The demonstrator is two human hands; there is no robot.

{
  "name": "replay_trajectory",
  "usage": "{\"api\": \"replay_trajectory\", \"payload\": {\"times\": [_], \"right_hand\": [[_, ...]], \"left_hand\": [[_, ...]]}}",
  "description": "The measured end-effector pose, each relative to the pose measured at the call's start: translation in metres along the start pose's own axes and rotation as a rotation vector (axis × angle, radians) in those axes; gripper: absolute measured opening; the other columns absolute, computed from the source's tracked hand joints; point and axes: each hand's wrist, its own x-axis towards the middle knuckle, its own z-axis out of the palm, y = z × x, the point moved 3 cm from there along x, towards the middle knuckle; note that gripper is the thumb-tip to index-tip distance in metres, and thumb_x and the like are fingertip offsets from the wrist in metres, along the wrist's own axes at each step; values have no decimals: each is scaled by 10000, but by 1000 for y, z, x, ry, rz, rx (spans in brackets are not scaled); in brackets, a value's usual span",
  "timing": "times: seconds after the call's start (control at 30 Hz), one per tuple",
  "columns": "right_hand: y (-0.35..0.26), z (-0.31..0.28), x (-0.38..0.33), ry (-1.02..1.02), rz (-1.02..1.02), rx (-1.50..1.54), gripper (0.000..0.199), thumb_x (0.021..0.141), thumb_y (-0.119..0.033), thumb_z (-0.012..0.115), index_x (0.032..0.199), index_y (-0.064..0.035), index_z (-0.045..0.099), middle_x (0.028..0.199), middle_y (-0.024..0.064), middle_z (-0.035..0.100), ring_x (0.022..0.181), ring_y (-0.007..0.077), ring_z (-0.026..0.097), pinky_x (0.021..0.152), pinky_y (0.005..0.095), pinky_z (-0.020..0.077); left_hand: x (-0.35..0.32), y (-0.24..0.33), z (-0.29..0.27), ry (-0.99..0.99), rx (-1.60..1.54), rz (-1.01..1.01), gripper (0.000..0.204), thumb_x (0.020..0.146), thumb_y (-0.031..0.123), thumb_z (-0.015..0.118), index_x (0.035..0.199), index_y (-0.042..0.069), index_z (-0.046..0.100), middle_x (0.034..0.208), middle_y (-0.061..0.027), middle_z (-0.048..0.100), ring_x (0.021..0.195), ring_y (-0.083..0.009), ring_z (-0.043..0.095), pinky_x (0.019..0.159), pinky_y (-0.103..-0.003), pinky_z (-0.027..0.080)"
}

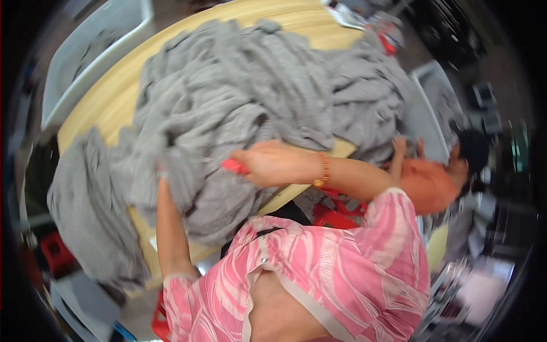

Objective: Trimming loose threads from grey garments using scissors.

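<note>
A big heap of grey knitted fabric (228, 85) covers most of the wooden table. My left hand (163, 170) is sunk in its near left part; folds and motion blur hide the fingers. To the right, my right hand (272, 164) is closed over the near part of the heap. From its fist sticks out a small red tool (235, 166), whose working end is too blurred to make out. More grey fabric (91, 199) hangs over the table's left edge.
The light wooden table (108, 102) curves round the heap. White bins (94, 62) with grey fabric stand far left and at right. A person in orange (428, 182) works at the right. A red stool (336, 216) is beside me; papers (345, 14) lie at the far edge.
</note>
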Motion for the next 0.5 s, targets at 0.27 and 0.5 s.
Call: {"api": "replay_trajectory", "payload": {"times": [0.27, 0.5], "right_hand": [[18, 7, -6, 139, -9, 70, 270, 782, -132, 564, 1021, -15, 519, 794, 212, 638, 806, 391, 626, 695, 491, 470], [25, -20, -45, 267, 190, 176, 402, 851, -190, 585, 1235, -117, 490, 888, 218, 633, 836, 404, 607, 708, 457, 469]], "left_hand": [[-110, 100, 186, -795, 1001, 374, 277, 891, 203, 444, 980, 45, 653, 957, -138, 649, 882, -262, 611, 825, -356, 478], [-220, 151, 309, -528, 1589, 594, 152, 785, 166, 517, 794, 70, 635, 819, -123, 624, 765, -265, 596, 724, -377, 473]]}}
